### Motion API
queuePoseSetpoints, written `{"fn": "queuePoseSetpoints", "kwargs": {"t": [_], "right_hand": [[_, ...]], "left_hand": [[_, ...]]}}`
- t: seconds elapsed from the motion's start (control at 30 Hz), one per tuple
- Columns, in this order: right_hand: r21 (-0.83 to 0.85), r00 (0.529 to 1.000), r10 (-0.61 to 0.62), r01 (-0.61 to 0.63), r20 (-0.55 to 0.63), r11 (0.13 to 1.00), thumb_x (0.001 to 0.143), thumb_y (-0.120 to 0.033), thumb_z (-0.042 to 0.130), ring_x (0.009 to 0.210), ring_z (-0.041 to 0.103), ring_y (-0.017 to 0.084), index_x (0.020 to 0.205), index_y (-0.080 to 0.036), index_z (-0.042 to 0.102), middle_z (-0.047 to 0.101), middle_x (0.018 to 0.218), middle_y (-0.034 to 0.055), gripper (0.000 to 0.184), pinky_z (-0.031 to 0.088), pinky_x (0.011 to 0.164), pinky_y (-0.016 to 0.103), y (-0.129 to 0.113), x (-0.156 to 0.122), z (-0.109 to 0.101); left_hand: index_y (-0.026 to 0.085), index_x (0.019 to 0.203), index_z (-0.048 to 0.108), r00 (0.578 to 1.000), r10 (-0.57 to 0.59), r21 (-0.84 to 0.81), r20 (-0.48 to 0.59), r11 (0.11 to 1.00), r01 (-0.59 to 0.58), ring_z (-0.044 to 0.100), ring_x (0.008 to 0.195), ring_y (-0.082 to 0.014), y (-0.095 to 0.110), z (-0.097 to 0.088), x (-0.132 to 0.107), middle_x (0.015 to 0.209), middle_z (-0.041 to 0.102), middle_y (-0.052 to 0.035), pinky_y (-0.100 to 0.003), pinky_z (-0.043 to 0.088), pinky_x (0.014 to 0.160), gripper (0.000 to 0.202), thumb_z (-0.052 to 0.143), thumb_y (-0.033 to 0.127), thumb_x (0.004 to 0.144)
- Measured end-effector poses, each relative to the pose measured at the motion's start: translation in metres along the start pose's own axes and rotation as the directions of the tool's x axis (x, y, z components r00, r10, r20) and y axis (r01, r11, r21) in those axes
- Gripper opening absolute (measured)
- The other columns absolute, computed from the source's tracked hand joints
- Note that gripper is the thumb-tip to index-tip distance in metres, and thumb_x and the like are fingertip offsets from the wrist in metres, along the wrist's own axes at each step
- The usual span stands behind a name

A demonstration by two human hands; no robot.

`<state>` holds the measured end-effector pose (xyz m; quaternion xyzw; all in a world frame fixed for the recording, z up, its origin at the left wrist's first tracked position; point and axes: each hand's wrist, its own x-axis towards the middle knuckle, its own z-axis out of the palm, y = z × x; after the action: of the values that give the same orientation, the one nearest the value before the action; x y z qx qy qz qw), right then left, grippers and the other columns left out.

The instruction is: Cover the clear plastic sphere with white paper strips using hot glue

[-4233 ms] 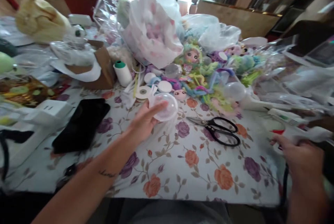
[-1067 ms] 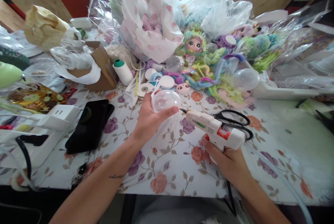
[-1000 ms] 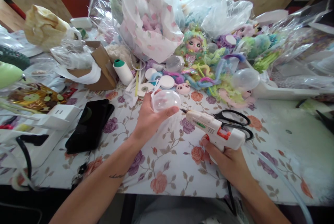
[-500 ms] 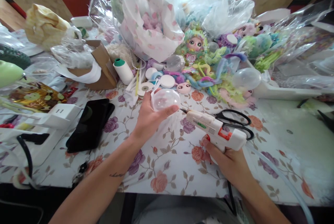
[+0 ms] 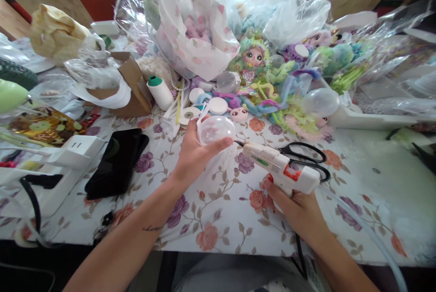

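Floral tablecloth (image 5: 231, 219) bears scissors (image 5: 305, 145) partly behind glue gun (image 5: 277, 165).

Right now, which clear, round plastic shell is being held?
The clear, round plastic shell in the left hand; the other shells lie unheld among colourful dolls.

Your floral-covered table (image 5: 238, 235): white power strip (image 5: 64, 190) near the front edge at left, black phone (image 5: 114, 165) just right of it. Farther from that edge, you have a green-topped thread cone (image 5: 162, 97) beside a cardboard box (image 5: 136, 85), then a doll (image 5: 254, 57).
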<state>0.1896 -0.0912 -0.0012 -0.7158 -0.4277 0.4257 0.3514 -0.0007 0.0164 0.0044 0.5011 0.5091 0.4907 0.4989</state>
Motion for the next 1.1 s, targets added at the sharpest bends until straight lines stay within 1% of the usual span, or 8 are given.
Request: {"fn": "queuePoseSetpoints", "kwargs": {"t": [0.37,0.6,0.73,0.83,0.9,0.97,1.03,1.1], "right_hand": [[0.06,0.999,0.028,-0.027,-0.019,0.998,0.081,-0.046,0.062,0.055,0.062,0.018,0.059,-0.021,0.064,0.067,0.057,0.001,0.034,0.049,0.055,0.028,0.001,-0.002,0.003],[-0.016,0.998,0.006,-0.007,-0.066,1.0,0.079,-0.047,0.063,0.048,0.059,0.017,0.071,-0.024,0.071,0.065,0.054,-0.0013,0.026,0.043,0.05,0.029,-0.002,-0.003,0.002],[-0.027,0.994,0.002,-0.005,-0.108,1.0,0.077,-0.048,0.067,0.049,0.06,0.018,0.084,-0.025,0.075,0.066,0.054,-0.0013,0.026,0.044,0.051,0.03,0.003,-0.004,0.002],[0.028,0.986,-0.043,0.048,-0.159,0.998,0.078,-0.049,0.068,0.053,0.06,0.019,0.092,-0.023,0.076,0.067,0.057,-0.0006,0.03,0.045,0.055,0.031,0.011,0.001,-0.002],[0.119,0.976,-0.095,0.12,-0.193,0.986,0.081,-0.05,0.067,0.055,0.06,0.018,0.098,-0.022,0.075,0.069,0.061,0.0002,0.033,0.047,0.057,0.031,0.013,0.007,-0.005],[0.207,0.961,-0.161,0.209,-0.224,0.956,0.086,-0.05,0.064,0.057,0.061,0.017,0.104,-0.021,0.072,0.071,0.065,0.0004,0.035,0.048,0.058,0.029,0.011,0.017,-0.008],[0.258,0.945,-0.21,0.275,-0.25,0.926,0.088,-0.048,0.064,0.056,0.06,0.015,0.106,-0.022,0.069,0.069,0.065,-0.0012,0.032,0.048,0.056,0.028,0.002,0.027,-0.01],[0.287,0.935,-0.245,0.315,-0.255,0.905,0.086,-0.046,0.068,0.049,0.056,0.013,0.102,-0.022,0.068,0.064,0.058,-0.0043,0.029,0.045,0.049,0.026,-0.01,0.037,-0.009]], "left_hand": [[0.024,0.114,0.051,1.0,-0.01,-0.059,0.016,0.998,0.011,0.068,0.083,-0.017,0.001,0.001,0.002,0.092,0.066,0.0003,-0.026,0.056,0.067,0.066,0.088,0.042,0.063],[0.025,0.116,0.052,0.999,-0.045,-0.105,0.015,0.993,0.046,0.067,0.081,-0.015,-0.001,0.0,0.002,0.095,0.066,0.0003,-0.023,0.053,0.065,0.068,0.089,0.043,0.062],[0.027,0.117,0.054,0.997,-0.075,-0.183,-0.002,0.98,0.073,0.06,0.066,-0.0091,-0.002,-0.004,0.004,0.095,0.064,0.0011,-0.018,0.043,0.053,0.064,0.088,0.043,0.066],[0.026,0.115,0.057,0.988,-0.155,-0.263,0.018,0.952,0.154,0.051,0.052,-0.0054,-0.004,-0.009,0.009,0.083,0.061,0.0028,-0.017,0.033,0.044,0.054,0.082,0.048,0.073],[0.023,0.112,0.059,0.98,-0.185,-0.339,0.079,0.919,0.201,0.057,0.057,-0.0083,-0.005,-0.011,0.012,0.084,0.063,0.0007,-0.02,0.042,0.048,0.047,0.076,0.05,0.078],[0.019,0.111,0.059,0.971,-0.189,-0.403,0.149,0.885,0.234,0.066,0.076,-0.0148,-0.007,-0.01,0.013,0.095,0.067,-0.004,-0.026,0.054,0.062,0.047,0.074,0.051,0.08],[0.019,0.116,0.056,0.957,-0.201,-0.422,0.209,0.864,0.274,0.068,0.09,-0.0195,-0.008,-0.007,0.011,0.104,0.068,-0.0065,-0.031,0.059,0.072,0.051,0.074,0.05,0.08],[0.022,0.124,0.05,0.935,-0.23,-0.394,0.268,0.86,0.325,0.068,0.09,-0.0204,-0.009,-0.003,0.008,0.102,0.069,-0.0057,-0.032,0.059,0.071,0.058,0.076,0.05,0.079]]}}
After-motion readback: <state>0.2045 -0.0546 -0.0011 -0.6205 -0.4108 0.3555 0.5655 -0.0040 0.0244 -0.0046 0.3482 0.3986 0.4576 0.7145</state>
